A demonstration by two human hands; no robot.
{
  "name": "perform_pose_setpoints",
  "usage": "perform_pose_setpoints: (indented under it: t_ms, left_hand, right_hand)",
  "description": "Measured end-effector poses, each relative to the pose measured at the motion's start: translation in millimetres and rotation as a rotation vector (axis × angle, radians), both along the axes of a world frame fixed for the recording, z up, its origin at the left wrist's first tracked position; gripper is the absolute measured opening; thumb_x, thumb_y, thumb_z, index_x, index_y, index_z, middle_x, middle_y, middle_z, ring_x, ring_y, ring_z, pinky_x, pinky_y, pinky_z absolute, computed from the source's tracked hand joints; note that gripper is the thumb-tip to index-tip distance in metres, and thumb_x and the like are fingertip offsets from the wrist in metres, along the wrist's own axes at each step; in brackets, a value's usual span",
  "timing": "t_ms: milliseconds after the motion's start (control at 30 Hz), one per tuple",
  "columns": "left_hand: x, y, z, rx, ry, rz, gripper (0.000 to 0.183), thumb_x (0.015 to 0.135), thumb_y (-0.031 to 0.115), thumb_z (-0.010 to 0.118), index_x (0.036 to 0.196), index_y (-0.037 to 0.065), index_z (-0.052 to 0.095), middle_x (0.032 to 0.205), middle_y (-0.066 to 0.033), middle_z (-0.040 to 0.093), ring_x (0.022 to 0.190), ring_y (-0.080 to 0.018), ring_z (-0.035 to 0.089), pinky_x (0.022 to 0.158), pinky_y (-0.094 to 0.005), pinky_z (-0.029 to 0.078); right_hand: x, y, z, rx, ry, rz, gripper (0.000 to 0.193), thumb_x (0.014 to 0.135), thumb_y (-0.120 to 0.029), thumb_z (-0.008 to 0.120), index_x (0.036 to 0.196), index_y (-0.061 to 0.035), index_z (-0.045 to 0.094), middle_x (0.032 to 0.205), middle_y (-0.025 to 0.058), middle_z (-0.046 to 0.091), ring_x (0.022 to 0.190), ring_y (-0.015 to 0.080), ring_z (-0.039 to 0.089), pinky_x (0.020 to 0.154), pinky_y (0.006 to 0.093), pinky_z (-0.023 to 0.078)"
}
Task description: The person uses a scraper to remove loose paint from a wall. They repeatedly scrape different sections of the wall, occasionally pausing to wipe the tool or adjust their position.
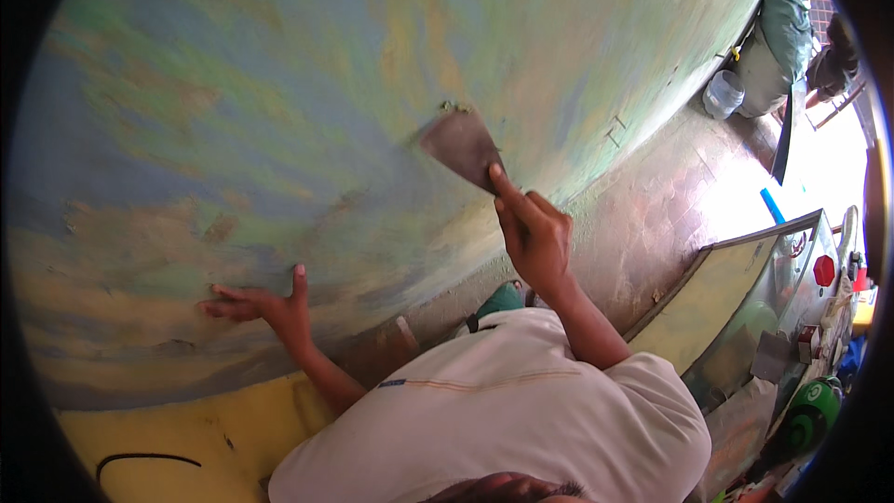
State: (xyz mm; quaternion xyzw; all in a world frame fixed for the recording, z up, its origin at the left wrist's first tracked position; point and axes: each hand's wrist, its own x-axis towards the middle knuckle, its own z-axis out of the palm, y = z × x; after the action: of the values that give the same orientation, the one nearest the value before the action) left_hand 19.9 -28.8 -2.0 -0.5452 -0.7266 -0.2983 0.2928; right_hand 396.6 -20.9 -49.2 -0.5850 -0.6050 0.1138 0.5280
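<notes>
My right hand [537, 235] grips a wide putty knife [463, 151], its forefinger stretched along the blade. The blade's edge lies against a large curved panel [354, 65] smeared with green, blue-grey, yellow and brown patches. Crumbs of greenish filler [456, 107] gather along the blade's far edge. Its handle is mostly hidden in my palm. To the left, my left hand [265, 303] has its fingers spread and holds nothing. It is close to the lower part of the panel; whether it touches I cannot tell.
A yellow surface [186, 433] with a black curved strip [149, 456] lies at the lower left. On the right stand a glass-sided cabinet [745, 289], a green round container [815, 405] and mixed clutter. Farther back are a clear bucket [723, 94] and a stuffed sack [764, 70].
</notes>
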Motion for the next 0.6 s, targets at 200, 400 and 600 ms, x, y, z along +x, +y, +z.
perform_pose_setpoints:
  t_ms: [200, 400, 600]
  left_hand:
    - [-0.3, 2.5, -0.3, 0.045, 0.023, 0.017, 0.144, 0.062, 0.087, 0.064, 0.156, 0.011, -0.014, 0.157, -0.0301, -0.022, 0.145, -0.0499, -0.018, 0.107, -0.0721, 0.004]
    - [0.3, -1.1, 1.6, 0.037, 0.040, 0.016, 0.143, 0.063, 0.088, 0.063, 0.156, 0.011, -0.015, 0.156, -0.0289, -0.025, 0.144, -0.0504, -0.020, 0.107, -0.0723, 0.004]
    - [3.5, -0.8, 5.9, 0.003, 0.025, -0.026, 0.141, 0.067, 0.086, 0.062, 0.155, 0.012, -0.019, 0.154, -0.0271, -0.031, 0.142, -0.0519, -0.024, 0.108, -0.0714, 0.003]
  right_hand:
    - [3.2, -4.2, 5.3, -0.029, 0.018, 0.029, 0.046, 0.089, -0.012, 0.069, 0.133, -0.0231, 0.063, 0.058, 0.0058, 0.048, 0.043, 0.0202, 0.044, 0.044, 0.0364, 0.040]
    - [4.0, -5.1, 13.4, -0.006, 0.052, 0.047, 0.046, 0.088, -0.010, 0.069, 0.133, -0.0214, 0.063, 0.058, 0.0064, 0.048, 0.043, 0.0202, 0.045, 0.045, 0.0364, 0.041]
    - [4.3, -5.3, 14.0, -0.050, 0.008, 0.028, 0.046, 0.088, -0.009, 0.069, 0.133, -0.0207, 0.063, 0.058, 0.0066, 0.048, 0.044, 0.0193, 0.044, 0.045, 0.0359, 0.041]
